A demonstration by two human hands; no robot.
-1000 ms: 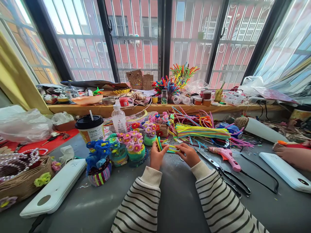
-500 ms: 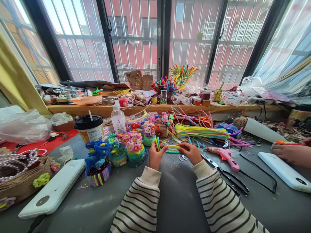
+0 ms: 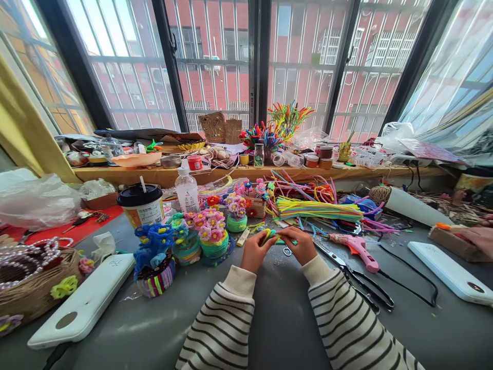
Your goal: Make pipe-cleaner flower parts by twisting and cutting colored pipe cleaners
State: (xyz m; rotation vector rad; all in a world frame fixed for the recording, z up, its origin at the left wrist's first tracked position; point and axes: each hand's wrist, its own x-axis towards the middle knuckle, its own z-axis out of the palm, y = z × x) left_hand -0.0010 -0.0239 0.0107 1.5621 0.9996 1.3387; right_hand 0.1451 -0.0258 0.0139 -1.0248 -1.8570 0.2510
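Observation:
Between my two hands, close together above the grey table, are yellow and green pipe cleaners [image 3: 268,234]. My left hand [image 3: 254,251] is closed on them, with a bent loop showing at its fingertips. Thumb and fingers of my right hand [image 3: 301,246] pinch the green end; the fingers partly cover it. Just below the hands lie small scissors [image 3: 287,251], their blades hidden. A pink glue gun [image 3: 358,249] and large black-handled scissors [image 3: 352,275] rest to the right. Left of my hands stand pots of pink pipe-cleaner flowers [image 3: 211,226] and blue ones [image 3: 154,241].
Behind my hands lies a bundle of yellow and green pipe cleaners [image 3: 319,209]. A lidded cup [image 3: 140,203] and a bottle [image 3: 187,190] stand at left. White power banks [image 3: 82,300] lie on both sides. Another person's hand [image 3: 481,239] holds a brown box [image 3: 449,241] at far right.
My hands have come closer together, and the stretched pipe cleaners between them are now bunched at my left fingertips. At far right, the other person's hand has drawn back, showing the brown box.

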